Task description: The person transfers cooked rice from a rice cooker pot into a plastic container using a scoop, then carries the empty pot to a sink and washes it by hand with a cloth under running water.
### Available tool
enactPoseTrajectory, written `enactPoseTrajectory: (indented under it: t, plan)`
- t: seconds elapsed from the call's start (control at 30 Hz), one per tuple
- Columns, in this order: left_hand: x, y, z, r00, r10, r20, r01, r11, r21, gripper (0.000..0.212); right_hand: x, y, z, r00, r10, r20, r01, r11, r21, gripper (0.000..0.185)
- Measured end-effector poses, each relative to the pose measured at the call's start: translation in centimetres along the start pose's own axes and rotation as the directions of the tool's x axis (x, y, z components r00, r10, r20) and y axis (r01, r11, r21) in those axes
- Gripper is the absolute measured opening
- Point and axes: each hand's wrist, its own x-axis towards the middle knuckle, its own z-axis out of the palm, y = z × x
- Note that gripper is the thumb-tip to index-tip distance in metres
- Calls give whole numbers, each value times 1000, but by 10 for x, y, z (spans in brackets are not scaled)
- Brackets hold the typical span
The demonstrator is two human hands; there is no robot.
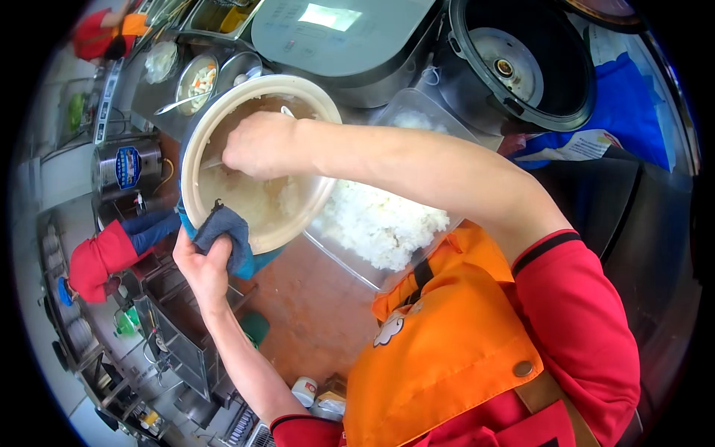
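My left hand (206, 268) grips the rim of a large round cooking pot (192, 162) through a dark grey cloth (226, 226). The pot is tilted, its mouth turned towards me, with rice residue on its inner wall. Inside it, my right hand (260, 145) is closed around a utensil, of which only a whitish end and a thin edge show; the rest is hidden. Partly beneath my right forearm lies a clear plastic container (357, 274) holding a heap of cooked white rice (385, 229). A blue cloth shows below the pot's rim.
A closed rice cooker (341, 33) and an open, empty cooker body (519, 61) stand behind. Bowls, one with diced food (201, 86) and a spoon, sit at the back left. A blue bag (631, 112) lies at right. Co-workers (103, 260) (106, 33) are at left.
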Motion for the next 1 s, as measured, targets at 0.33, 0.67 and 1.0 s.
enactPoseTrajectory:
  t: [0.33, 0.67, 1.0]
  plan:
    - [-1, -3, 4, 999, 34, -30, -35, 998, -60, 38, -16, -10, -2, 986, -24, 167, 38, 996, -76, 17]
    - [-16, -12, 12, 992, 23, -126, -32, 997, -72, 41, -100, -73, 4, 974, 105, 201, -149, 965, 217, 30]
    - [-10, -6, 28, 976, -7, -216, -28, 987, -161, 42, -58, -89, 37, 990, 137, -40, -134, 989, 65, 12]
